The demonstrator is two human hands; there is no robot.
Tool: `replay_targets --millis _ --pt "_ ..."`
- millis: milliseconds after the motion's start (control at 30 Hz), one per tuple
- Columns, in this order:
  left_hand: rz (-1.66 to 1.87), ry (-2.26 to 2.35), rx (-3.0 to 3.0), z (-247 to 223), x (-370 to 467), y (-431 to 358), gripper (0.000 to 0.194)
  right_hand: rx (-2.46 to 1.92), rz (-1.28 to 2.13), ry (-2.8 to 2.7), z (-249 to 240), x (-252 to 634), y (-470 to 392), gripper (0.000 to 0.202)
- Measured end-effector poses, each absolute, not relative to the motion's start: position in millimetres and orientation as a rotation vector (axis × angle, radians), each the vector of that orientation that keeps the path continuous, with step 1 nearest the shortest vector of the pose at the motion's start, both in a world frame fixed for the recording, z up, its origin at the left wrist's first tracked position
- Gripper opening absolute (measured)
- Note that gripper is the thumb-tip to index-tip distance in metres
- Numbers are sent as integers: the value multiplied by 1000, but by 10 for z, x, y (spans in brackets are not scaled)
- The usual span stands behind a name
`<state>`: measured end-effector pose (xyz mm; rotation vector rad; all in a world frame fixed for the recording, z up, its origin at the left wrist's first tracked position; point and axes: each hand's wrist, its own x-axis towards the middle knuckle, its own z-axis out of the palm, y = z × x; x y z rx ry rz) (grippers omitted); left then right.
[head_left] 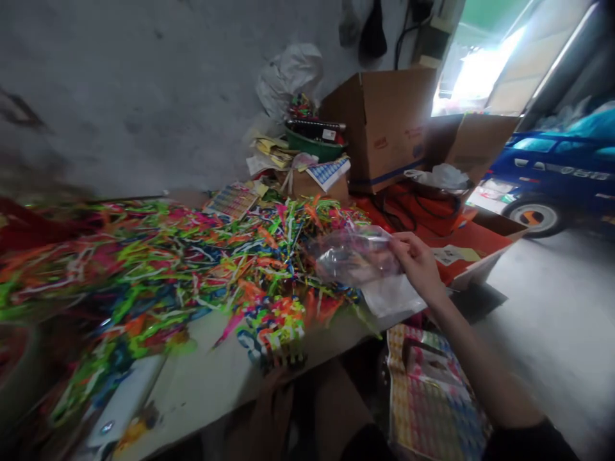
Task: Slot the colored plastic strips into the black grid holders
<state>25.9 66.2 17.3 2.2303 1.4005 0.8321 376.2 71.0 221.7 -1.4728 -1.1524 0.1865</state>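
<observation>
From where I stand, the far left edge has a pale rounded container (22,368), blurred and partly cut off. Beside it a heap of colourful strips (168,256) in green, orange, pink, blue and white spreads from the left edge to the middle, across the pale tabletop (211,378). A flat whitish object (125,402) lies slanted at lower left, and a patterned card (233,200) sits at the heap's back edge. Just below the middle, a bunch of knotted pieces (278,323), yellow, blue, white and orange, lies at the near side of the heap; the left hand (278,379) is right at its lower end, but it is so dim and smeared that I can't tell whether its grip is open or closed. Behind, at upper middle, a green basin (314,148) stands loaded with odds and ends. Right of the middle, the right hand (417,261) has its grip closed, thumb against fingers, on the end of a clear plastic bag (355,256), which stretches leftward over the strips. A large cardboard box (384,125) stands behind it, colourful printed sheets (432,397) are below the tabletop's edge, and a blue vehicle (567,169) is at the far right.
</observation>
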Motion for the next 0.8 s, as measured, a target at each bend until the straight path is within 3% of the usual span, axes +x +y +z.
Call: replay_targets --millis 200,333,467,567,667,800 --pt "842 1047 1560 953 668 848 51 -1300 683 -874 1868 3242 777 37" --pt "787 979 1526 1284 676 845 33 -1255 713 -791 1653 3152 873 39" --pt "726 922 1402 1362 543 807 34 -1339 616 -819 1489 3169 931 39" --pt "798 980 1408 1426 473 802 38 -1452 309 -1031 1438 3032 843 36" --pt "847 951 1456 1506 451 776 49 -1412 50 -1385 1544 2711 597 28" --pt "637 787 1558 1551 440 675 53 -1117 108 -2098 1831 2292 316 33"
